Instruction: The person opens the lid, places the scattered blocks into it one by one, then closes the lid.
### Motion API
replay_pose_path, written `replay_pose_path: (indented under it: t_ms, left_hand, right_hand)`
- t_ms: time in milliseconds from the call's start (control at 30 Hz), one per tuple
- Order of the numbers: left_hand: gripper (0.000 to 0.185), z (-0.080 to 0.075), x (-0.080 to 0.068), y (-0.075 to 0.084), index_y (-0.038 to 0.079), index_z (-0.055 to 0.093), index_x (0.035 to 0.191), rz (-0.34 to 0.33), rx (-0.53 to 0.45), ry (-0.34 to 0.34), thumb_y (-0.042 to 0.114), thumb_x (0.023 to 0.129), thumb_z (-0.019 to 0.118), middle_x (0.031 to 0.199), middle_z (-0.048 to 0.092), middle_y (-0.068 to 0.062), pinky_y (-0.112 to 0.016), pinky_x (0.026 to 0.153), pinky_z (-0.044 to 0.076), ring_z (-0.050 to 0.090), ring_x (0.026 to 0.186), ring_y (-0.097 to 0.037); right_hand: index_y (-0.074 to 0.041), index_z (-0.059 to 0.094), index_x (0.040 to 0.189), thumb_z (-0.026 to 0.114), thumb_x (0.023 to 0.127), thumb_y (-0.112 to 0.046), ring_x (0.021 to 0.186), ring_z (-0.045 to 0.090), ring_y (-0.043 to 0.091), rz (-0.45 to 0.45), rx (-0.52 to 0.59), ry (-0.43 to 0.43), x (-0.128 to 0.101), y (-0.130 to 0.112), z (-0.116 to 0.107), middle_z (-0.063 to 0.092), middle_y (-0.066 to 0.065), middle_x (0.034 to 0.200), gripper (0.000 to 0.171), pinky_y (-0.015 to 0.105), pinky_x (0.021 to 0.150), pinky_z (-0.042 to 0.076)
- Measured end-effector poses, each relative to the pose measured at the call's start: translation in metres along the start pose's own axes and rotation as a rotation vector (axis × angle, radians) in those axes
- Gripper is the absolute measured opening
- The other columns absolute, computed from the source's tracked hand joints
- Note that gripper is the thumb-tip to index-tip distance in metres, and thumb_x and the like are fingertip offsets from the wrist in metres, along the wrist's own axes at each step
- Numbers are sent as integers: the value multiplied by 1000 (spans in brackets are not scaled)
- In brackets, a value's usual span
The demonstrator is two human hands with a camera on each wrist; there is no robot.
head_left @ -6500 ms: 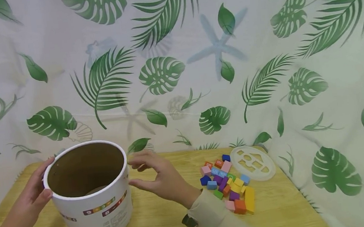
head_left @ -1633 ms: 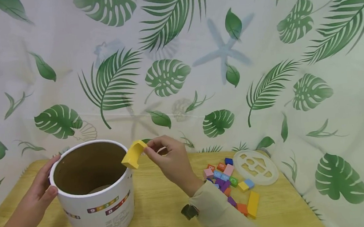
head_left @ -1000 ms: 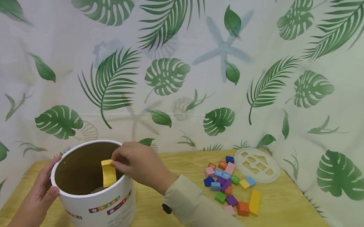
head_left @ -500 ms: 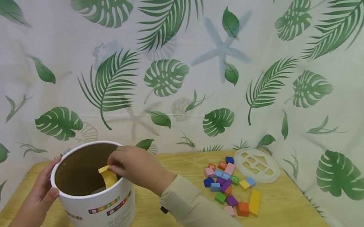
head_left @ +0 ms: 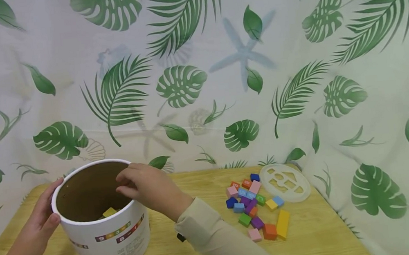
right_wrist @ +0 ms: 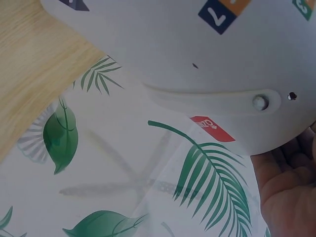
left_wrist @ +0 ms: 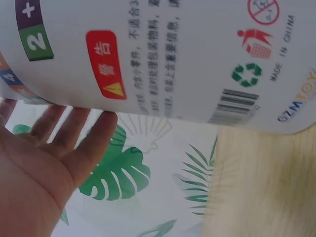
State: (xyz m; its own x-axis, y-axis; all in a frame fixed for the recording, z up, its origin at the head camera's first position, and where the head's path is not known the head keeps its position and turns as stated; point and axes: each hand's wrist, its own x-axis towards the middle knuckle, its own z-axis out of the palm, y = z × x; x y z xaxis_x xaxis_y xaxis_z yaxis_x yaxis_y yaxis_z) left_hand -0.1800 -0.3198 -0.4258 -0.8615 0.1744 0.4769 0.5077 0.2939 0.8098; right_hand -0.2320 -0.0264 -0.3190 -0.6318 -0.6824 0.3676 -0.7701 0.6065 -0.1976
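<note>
A white bucket (head_left: 106,245) with coloured number prints stands upright on the table. My left hand (head_left: 37,230) holds its left side, thumb at the front of the rim and fingers towards the back. In the left wrist view, the left fingertips (left_wrist: 106,118) touch the outer wall beside a red warning label. A yellow block (head_left: 109,212) shows low inside the bucket, partly hidden by the front rim. Over the right part of the rim is my right hand (head_left: 147,186), its loosely bent fingers holding nothing; in the right wrist view it (right_wrist: 289,192) shows beside the bucket wall.
To the right lies a loose group of small coloured blocks (head_left: 250,205), including a long yellow block (head_left: 283,224). A pale round lid with cut-out shapes (head_left: 285,182) lies behind them. A leaf-print curtain (head_left: 199,74) hangs along the table's (head_left: 186,244) back edge.
My right hand has carried the arched yellow block from right of the bucket over its rim and let it go inside. My left hand has stayed on the bucket.
</note>
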Motion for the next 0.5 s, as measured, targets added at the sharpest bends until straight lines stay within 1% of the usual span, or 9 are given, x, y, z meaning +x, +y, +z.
replay_pose_path:
  t_ms: [67, 133, 167, 267, 400, 500]
  left_hand:
    - [56, 0, 0, 1, 20, 18, 166, -7, -1, 7, 27, 114, 37, 156, 35, 11, -10, 91, 41, 42, 131, -2]
    - [57, -1, -1, 2, 22, 17, 166, -24, 37, 14, 29, 114, 38, 156, 34, 13, -11, 91, 42, 39, 132, -1]
    - [57, -1, -1, 2, 24, 16, 166, -38, 61, 15, 28, 114, 38, 156, 32, 14, -11, 91, 42, 37, 133, 0]
    - [63, -1, -1, 4, 26, 14, 166, -55, 98, 8, 17, 111, 45, 159, 27, 14, -11, 92, 40, 32, 135, 4]
    - [66, 0, 0, 8, 26, 11, 167, -68, 57, -14, 10, 111, 42, 161, 24, 8, -9, 93, 40, 31, 136, 4]
    - [68, -1, 0, 9, 28, 8, 167, -92, 40, -27, 10, 111, 41, 164, 22, 7, -10, 92, 41, 32, 135, 5]
  right_hand:
    - [-12, 73, 116, 71, 100, -28, 100, 66, 3, -3, 13, 11, 0, 0, 1, 71, -6, 110, 23, 11, 87, 47]
    - [-12, 73, 115, 72, 99, -27, 100, 67, 4, -9, 26, 25, -1, 0, 2, 71, -5, 110, 22, 11, 87, 47]
    - [-12, 74, 115, 73, 99, -27, 100, 67, 4, -13, 29, 33, -1, 0, 2, 71, -5, 109, 22, 10, 87, 47]
    - [-12, 74, 114, 74, 98, -27, 99, 67, 5, -19, 48, 48, -1, 1, 2, 71, -5, 109, 22, 10, 86, 47]
    - [-12, 74, 115, 75, 98, -27, 99, 66, 3, -14, 64, 49, -2, 1, 1, 71, -5, 110, 23, 10, 87, 47]
    - [-12, 74, 116, 75, 98, -28, 101, 66, 2, -12, 69, 48, -2, 2, 1, 71, -5, 111, 24, 10, 88, 47]
